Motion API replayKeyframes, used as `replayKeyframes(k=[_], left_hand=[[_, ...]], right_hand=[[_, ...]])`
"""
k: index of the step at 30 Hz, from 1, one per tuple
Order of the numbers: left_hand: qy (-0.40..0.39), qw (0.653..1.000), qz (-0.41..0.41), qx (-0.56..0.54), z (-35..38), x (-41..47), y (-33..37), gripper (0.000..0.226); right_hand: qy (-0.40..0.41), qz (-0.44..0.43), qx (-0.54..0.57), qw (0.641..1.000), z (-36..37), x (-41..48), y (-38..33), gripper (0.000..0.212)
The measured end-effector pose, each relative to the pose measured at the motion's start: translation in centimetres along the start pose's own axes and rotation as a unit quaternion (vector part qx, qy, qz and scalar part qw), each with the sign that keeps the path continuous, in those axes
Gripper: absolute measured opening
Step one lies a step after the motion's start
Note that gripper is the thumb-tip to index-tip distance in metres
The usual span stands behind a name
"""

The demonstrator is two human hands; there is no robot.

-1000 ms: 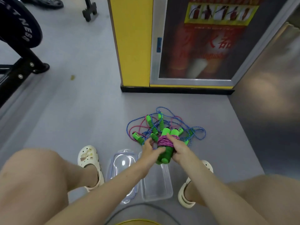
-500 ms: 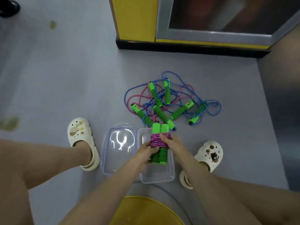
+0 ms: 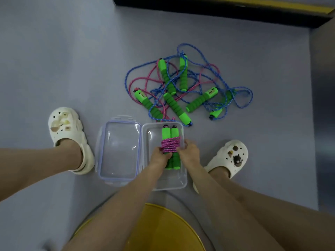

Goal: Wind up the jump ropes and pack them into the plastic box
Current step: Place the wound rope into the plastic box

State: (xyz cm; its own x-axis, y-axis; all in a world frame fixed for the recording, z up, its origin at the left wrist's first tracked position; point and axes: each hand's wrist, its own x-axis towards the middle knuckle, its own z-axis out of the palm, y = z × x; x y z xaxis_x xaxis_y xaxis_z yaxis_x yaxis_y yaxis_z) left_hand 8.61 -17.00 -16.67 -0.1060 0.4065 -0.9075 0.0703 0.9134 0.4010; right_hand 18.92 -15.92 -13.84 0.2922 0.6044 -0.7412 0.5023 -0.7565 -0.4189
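As left hand (image 3: pixel 160 157) and right hand (image 3: pixel 190 153) grip the bundle (image 3: pixel 170 144) in the box (image 3: pixel 182 184), ropes (image 3: pixel 181 87) tangle beyond.

The left forearm (image 3: pixel 126 198) and the right forearm (image 3: pixel 215 192), both bare, were extended forward and down, converging. The left grip (image 3: pixel 159 157) curled its fingers round the left side of the wound jump rope (image 3: pixel 170 144). The right grip (image 3: pixel 189 153) clasped its right side, with the wrists close together.

No word, number or brand can be read anywhere. Small dark marks on the green handles (image 3: pixel 201 99) are too blurred.
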Motion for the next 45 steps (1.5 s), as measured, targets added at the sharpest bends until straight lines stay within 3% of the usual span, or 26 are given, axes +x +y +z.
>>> replayKeyframes(k=[3,12,16,21,24,27,31,37,45], left_hand=[[0.037,0.989,0.027,0.141,0.4,1.4,-0.5,0.033],[0.068,0.963,0.098,0.243,0.8,2.0,-1.0,0.028],[-0.008,0.94,0.071,0.333,0.2,1.2,0.4,0.032],[-0.092,0.878,0.076,0.464,-1.8,-0.7,4.5,0.026],[-0.089,0.905,0.084,0.408,-3.6,-1.7,8.0,0.011],[-0.05,0.916,0.132,0.376,-5.6,-1.8,11.2,0.014],[0.015,0.914,0.19,0.358,-7.4,-0.2,13.4,0.017],[0.029,0.876,0.239,0.417,-6.8,3.5,13.9,0.038],[0.017,0.859,0.254,0.445,-5.7,6.9,11.7,0.027]], right_hand=[[0.028,-0.011,-0.011,0.999,-0.1,0.3,0.0,0.034],[0.048,-0.003,-0.04,0.998,0.1,1.0,0.7,0.024],[0.017,0.002,-0.053,0.998,-0.4,1.1,0.4,0.027],[0.01,-0.012,-0.086,0.996,-1.9,0.5,-1.1,0.039],[0.005,-0.042,-0.101,0.994,-3.1,0.6,-2.7,0.032],[0.011,-0.068,-0.103,0.992,-4.1,1.4,-4.4,0.028],[0.02,-0.094,-0.123,0.988,-4.8,3.4,-6.1,0.04],[0.016,-0.046,-0.115,0.992,-4.7,8.5,-6.6,0.043],[0.018,-0.024,-0.172,0.985,-2.1,12.6,-4.4,0.049]])
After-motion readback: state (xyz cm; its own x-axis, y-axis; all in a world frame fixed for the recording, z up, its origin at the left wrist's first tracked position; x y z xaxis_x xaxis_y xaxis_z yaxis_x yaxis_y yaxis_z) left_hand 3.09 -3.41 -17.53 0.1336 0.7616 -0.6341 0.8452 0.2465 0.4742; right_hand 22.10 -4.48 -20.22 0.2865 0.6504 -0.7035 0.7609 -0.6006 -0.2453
